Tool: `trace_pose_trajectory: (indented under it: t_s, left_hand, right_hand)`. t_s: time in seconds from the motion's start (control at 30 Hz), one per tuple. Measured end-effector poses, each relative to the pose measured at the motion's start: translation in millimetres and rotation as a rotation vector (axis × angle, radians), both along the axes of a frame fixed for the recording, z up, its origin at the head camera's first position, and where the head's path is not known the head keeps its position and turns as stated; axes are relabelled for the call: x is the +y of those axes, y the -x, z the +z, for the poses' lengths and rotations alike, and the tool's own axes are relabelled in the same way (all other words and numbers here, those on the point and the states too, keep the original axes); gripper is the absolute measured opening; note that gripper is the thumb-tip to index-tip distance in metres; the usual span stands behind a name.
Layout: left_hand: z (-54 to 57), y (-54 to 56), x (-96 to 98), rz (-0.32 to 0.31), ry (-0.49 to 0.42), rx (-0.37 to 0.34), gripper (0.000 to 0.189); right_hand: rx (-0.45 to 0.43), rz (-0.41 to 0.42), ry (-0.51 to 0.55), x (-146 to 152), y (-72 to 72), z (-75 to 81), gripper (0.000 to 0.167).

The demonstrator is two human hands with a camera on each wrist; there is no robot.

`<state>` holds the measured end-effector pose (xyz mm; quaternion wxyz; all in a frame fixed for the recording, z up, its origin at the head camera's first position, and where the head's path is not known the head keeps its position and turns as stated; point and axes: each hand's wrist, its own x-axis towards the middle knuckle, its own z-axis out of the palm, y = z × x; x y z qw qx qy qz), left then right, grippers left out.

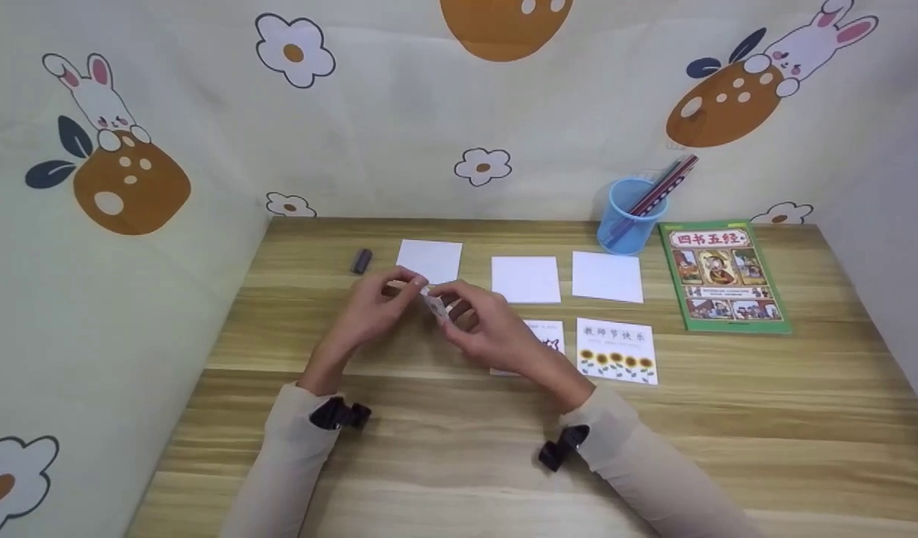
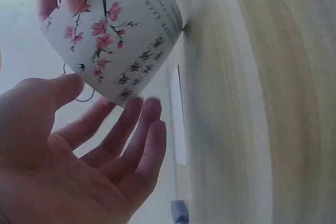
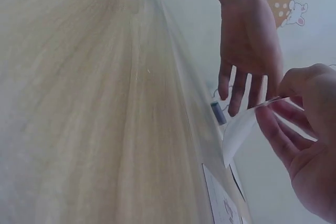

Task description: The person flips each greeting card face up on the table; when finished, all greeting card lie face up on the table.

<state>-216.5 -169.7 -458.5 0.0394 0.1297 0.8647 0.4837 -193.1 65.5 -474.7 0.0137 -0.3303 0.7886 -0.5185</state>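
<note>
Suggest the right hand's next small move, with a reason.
Probably lower the blossom card flat onto the table in front of the leftmost white card. The right hand holds it tilted, and the other two white cards each have a printed card in front, while the leftmost shows none.

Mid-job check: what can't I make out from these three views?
Held card, left wrist view: upper end cut off by the picture's top edge.
Print on the held card, head view: too small and too steeply tilted to read, partly covered by the right hand.
Printed card, head view: much of its design is hidden beneath the right hand and wrist.
Sunflower card, head view: fine line under its title too small.
</note>
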Motion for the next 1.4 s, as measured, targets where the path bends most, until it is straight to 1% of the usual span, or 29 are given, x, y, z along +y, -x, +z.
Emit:
trace_pose_trajectory:
  t_s: [0.07,0.13,0.17,0.23,0.3,0.4,0.5,0.6,0.67,0.73,0.8,0.97,1.07,1.17,1.23,1.33,1.4]
  left_hand:
    - [-0.4,0.3,-0.7,0.016,-0.013,0.006,0.029]
    - [0.7,-0.5,-2.1,0.042,-0.001,0.002,0.029]
    - [1.6,-1.0,-2.9,0.050,0.015,-0.003,0.030]
    - [3.2,-2.1,-4.7,0.065,0.055,-0.027,0.029]
    - [3.3,-2.8,-6.3,0.055,0.100,-0.048,0.027]
    - [1.9,-2.8,-7.8,0.012,0.149,-0.094,0.028]
    - [-1.3,-3.1,-8.2,-0.013,0.220,-0.131,0.035]
    - [-3.8,-3.5,-8.5,-0.026,0.323,-0.129,0.036]
    - [-4.4,-3.9,-8.3,-0.027,0.384,-0.118,0.035]
    - [-3.5,-4.2,-7.5,-0.028,0.422,-0.108,0.034]
    - [-1.9,-4.3,-6.2,-0.022,0.440,-0.105,0.035]
    - [1.2,-2.6,-2.3,-0.033,0.451,-0.063,0.041]
    - [0.7,-1.1,4.6,-0.048,0.444,-0.012,0.037]
    - [0.3,-0.8,17.9,-0.075,0.436,0.049,0.032]
    - [-0.1,-1.1,29.3,-0.109,0.435,0.090,0.031]
    - [-0.6,-2.0,48.1,-0.158,0.426,0.113,0.033]
    - [-0.4,-2.5,62.2,-0.181,0.412,0.102,0.034]
  right_hand:
    - [0.001,-0.006,0.042,0,0.1,-0.9,0.040]
    - [0.011,-0.018,0.066,0,0.9,-1.9,0.039]
    - [0.020,-0.026,0.068,0,1.6,-2.8,0.037]
    - [0.038,-0.058,0.033,1,2.6,-4.7,0.031]
    - [0.043,-0.094,-0.033,2,3.3,-7.2,0.026]
    - [0.029,-0.129,-0.168,4,3.3,-10.5,0.024]
    - [0.035,-0.129,-0.325,6,2.6,-13.6,0.027]
    - [0.088,-0.106,-0.460,8,2.4,-16.0,0.030]
    - [0.113,-0.097,-0.508,8,2.5,-16.8,0.030]
    - [0.119,-0.091,-0.531,9,2.9,-16.8,0.030]
    - [0.110,-0.093,-0.536,9,3.4,-16.0,0.030]
    - [0.096,-0.084,-0.537,10,5.5,-15.2,0.035]
    - [0.093,-0.080,-0.513,14,7.9,-16.5,0.043]
    - [0.093,-0.103,-0.459,24,10.8,-17.6,0.047]
    - [0.094,-0.127,-0.420,35,12.1,-17.9,0.045]
    - [0.097,-0.162,-0.374,55,12.4,-18.2,0.039]
    - [0.092,-0.188,-0.358,72,11.6,-18.1,0.038]
